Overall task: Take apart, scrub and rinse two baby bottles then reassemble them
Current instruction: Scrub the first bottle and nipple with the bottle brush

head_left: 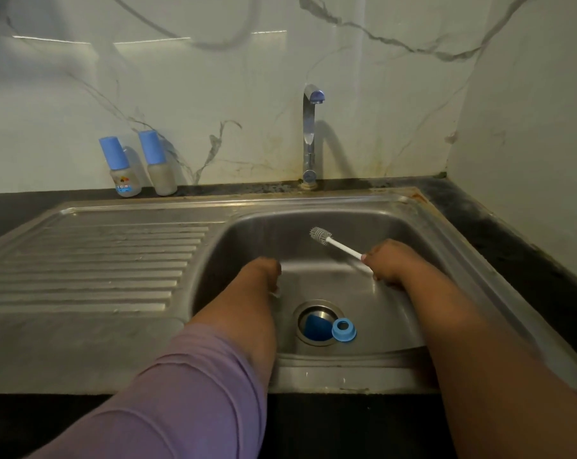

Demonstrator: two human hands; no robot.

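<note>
Steel sink point(452, 226): right hand point(391, 265) holds brush point(338, 245) ready; left hand point(267, 274) curled, holding unclear. Blue ring point(344, 330) waits at six o'clock.

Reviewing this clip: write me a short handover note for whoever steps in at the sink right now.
Right hand grips the white bottle brush by its handle, bristles up, over the sink.
Left hand is low in the sink; its fingers are blurred, so whether it holds anything is unclear.
A blue cap lies in the drain, and a blue ring rests at the drain's edge.
Two capped bottles stand on the counter behind the drainboard.
The tap shows no running water.
Done: one cap and ring are off.
Left: I judge both capped bottles may still need stripping, scrubbing, rinsing and refitting.
</note>
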